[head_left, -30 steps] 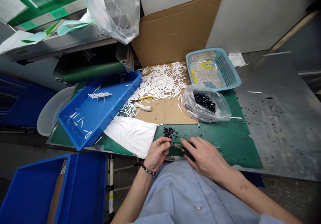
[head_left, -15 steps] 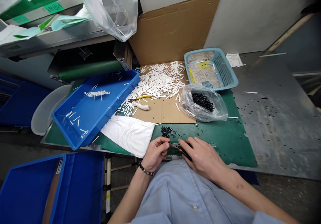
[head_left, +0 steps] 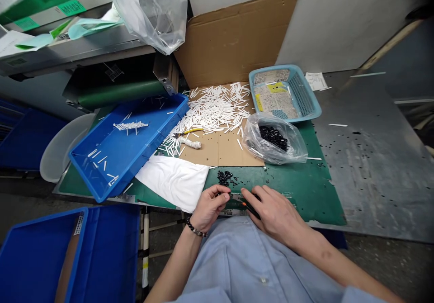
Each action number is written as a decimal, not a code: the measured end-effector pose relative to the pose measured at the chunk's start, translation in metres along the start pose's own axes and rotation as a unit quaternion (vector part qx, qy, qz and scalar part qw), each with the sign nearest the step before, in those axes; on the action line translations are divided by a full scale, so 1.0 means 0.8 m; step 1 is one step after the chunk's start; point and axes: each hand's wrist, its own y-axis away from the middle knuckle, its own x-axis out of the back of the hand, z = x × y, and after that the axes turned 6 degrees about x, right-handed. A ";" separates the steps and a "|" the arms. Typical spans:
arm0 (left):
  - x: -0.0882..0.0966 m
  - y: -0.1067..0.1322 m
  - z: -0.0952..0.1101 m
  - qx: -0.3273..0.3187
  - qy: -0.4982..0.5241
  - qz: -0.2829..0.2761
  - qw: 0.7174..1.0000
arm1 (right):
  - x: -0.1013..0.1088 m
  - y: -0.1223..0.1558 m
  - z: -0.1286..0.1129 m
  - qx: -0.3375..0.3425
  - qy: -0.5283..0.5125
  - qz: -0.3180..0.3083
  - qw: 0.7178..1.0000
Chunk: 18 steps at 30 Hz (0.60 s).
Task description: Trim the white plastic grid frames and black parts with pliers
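My left hand (head_left: pixel 208 207) is pinched closed near the table's front edge, holding something too small to name. My right hand (head_left: pixel 274 211) is wrapped round a small tool with orange and black handles (head_left: pixel 244 204), whose metal tip points at the left fingers. Just beyond the hands lies a little heap of black rings (head_left: pixel 225 177) on the green mat (head_left: pixel 305 190). A white cloth (head_left: pixel 172 180) lies left of the hands.
A clear bag of black rings (head_left: pixel 274 139) sits on cardboard (head_left: pixel 224 149) strewn with white sticks (head_left: pixel 217 108). A light-blue basket (head_left: pixel 284 92) stands behind it. A blue tray (head_left: pixel 125 142) is at left, blue bins (head_left: pixel 68 253) below. A plastic bag (head_left: pixel 152 9) hangs above.
Both hands have stayed together at the table's edge, with only small finger movements. The view has drifted slightly.
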 end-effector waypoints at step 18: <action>0.011 -0.006 -0.003 0.024 0.034 -0.023 0.999 | -0.015 0.005 -0.001 -0.010 -0.040 -0.025 0.999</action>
